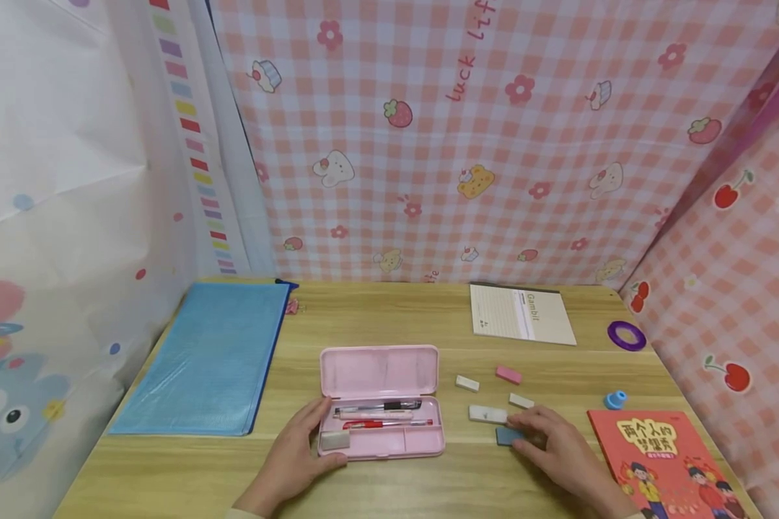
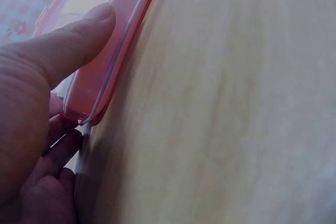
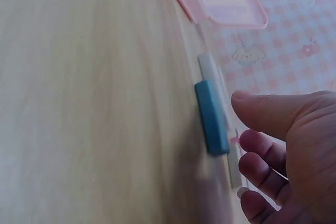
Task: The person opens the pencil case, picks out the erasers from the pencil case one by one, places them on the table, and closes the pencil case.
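Note:
A pink pencil case [image 1: 415, 454] lies with its lid raised. Inside are a black pen [image 1: 389, 406], a red pen [image 1: 389, 424], a pale pen and a grey eraser [image 1: 334, 440] in the front left compartment. My left hand [image 1: 293, 454] holds the case's left end, thumb along the front edge and fingers at the side. To the right my right hand [image 1: 554, 447] reaches over some erasers, fingers loosely bent and apart from the thumb. Closest to it are a blue eraser [image 3: 211, 119], a larger white eraser [image 1: 487, 414] and a small white eraser [image 1: 521, 401].
Another white eraser [image 1: 467, 383] and a pink eraser [image 1: 508, 375] lie further back. A blue folder [image 1: 201, 360] is at the left, a notebook [image 1: 522, 313] at the back. Rightward are a purple tape ring [image 1: 612, 336], a blue cone-shaped piece [image 1: 615, 400] and a red book [image 1: 662, 461].

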`<state>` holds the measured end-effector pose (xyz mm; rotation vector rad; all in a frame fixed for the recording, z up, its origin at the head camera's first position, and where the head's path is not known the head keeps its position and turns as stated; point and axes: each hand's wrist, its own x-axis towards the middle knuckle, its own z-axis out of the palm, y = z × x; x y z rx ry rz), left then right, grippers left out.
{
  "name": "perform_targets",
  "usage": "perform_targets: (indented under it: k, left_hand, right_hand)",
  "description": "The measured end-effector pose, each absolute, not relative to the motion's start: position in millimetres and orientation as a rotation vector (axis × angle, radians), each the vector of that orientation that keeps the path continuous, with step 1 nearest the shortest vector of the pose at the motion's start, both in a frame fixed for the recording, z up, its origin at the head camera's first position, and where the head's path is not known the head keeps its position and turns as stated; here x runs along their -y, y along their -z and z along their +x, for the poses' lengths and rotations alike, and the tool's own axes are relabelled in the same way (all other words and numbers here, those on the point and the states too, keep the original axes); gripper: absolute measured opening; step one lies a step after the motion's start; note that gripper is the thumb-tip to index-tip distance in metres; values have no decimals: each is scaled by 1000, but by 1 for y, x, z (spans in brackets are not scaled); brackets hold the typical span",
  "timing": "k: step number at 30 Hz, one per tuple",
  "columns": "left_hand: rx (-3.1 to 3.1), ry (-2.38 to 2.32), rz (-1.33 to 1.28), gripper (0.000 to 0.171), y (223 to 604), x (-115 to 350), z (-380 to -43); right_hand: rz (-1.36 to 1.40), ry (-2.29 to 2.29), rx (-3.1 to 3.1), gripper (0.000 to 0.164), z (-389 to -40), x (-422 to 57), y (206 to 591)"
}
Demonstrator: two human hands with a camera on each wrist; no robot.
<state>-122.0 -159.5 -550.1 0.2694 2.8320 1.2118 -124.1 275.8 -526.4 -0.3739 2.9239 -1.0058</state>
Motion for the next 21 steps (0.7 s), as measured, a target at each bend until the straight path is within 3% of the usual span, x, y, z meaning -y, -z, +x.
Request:
perform_targets:
  k: [21]
  left_hand:
    - [-2836,-1181,247,104,548,159,-123]
  right_hand:
    - [-848,1148,-2897,32,-146,-183,507]
